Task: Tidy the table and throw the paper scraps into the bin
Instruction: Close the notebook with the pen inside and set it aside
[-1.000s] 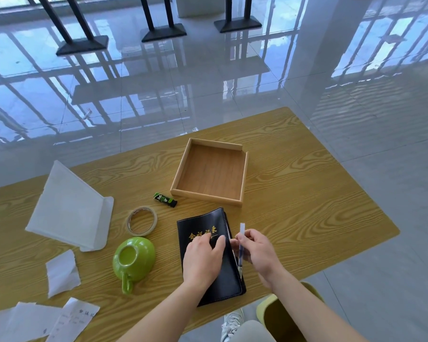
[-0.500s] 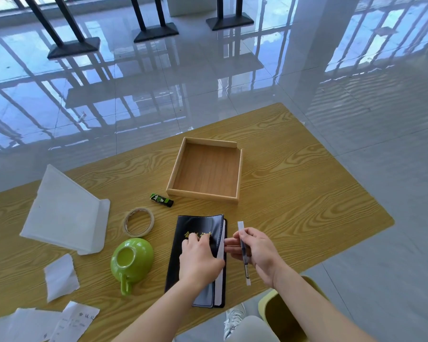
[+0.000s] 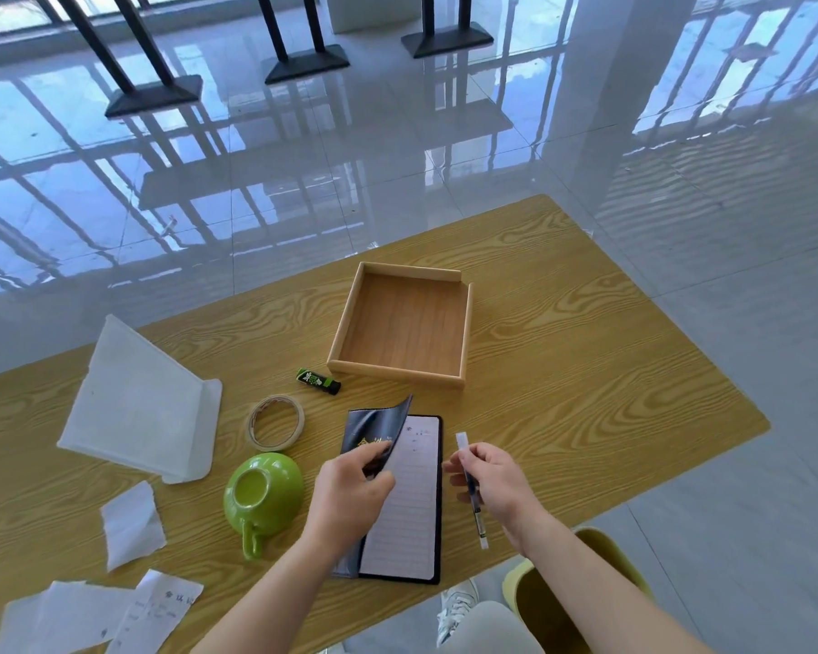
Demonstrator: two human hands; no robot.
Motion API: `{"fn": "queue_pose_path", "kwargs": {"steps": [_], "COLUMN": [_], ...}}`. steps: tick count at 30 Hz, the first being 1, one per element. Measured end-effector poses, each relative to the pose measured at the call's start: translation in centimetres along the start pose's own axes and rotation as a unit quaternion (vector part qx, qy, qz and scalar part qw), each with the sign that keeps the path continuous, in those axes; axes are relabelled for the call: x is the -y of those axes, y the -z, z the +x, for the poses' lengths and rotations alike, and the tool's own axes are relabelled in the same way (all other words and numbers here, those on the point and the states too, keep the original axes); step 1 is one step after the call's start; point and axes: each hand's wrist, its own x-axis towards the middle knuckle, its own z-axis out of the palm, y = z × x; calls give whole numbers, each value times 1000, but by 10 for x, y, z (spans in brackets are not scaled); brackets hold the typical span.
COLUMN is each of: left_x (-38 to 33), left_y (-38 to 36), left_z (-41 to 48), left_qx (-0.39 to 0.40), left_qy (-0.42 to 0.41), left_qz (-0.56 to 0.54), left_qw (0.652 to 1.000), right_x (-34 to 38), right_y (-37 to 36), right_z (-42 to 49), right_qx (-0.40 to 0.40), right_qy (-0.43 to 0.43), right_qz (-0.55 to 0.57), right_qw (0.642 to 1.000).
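So the left hand [image 3: 350, 493] has the dark cover of the black gold-lettered notebook [image 3: 400, 502] pinched between thumb and fingers, lifted up so the lined page underneath shows. The right hand [image 3: 492, 479] is closed around a slim clear pen with a dark core [image 3: 472, 493], just right of the notebook. All of this sits near the front edge of the yellow wood-grain surface [image 3: 586, 394].

The torn white paper scraps [image 3: 131, 528] are way off on the left side of the surface, more of them at the front-left corner [image 3: 91, 616]. The yellow-green bin [image 3: 582, 601] is on the floor below the right forearm.

Also out there: an upside-down green ceramic cup [image 3: 261, 495], a roll of beige tape [image 3: 275, 422], a small green-and-black lighter [image 3: 318, 380], an open bamboo tray [image 3: 397, 370] and a white folded sheet [image 3: 138, 403].
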Motion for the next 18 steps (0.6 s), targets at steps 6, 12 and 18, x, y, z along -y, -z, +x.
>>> {"fn": "queue_pose_path", "kwargs": {"steps": [6,12,18], "left_x": [6,29,35], "left_y": [38,66,74], "left_z": [-8,-19,-26], "left_qx": [-33,-78,-93], "left_qy": [-31,11,19], "left_qz": [-89,-112,-107], "left_qw": [995,991,990], "right_x": [5,13,16], "right_y": [-4,-28,-71], "right_z": [2,8,24], "right_qx": [-20,-15,21], "right_qy": [28,36,9], "right_qz": [-57,-10,-2], "right_qw": [998,999,1000]}}
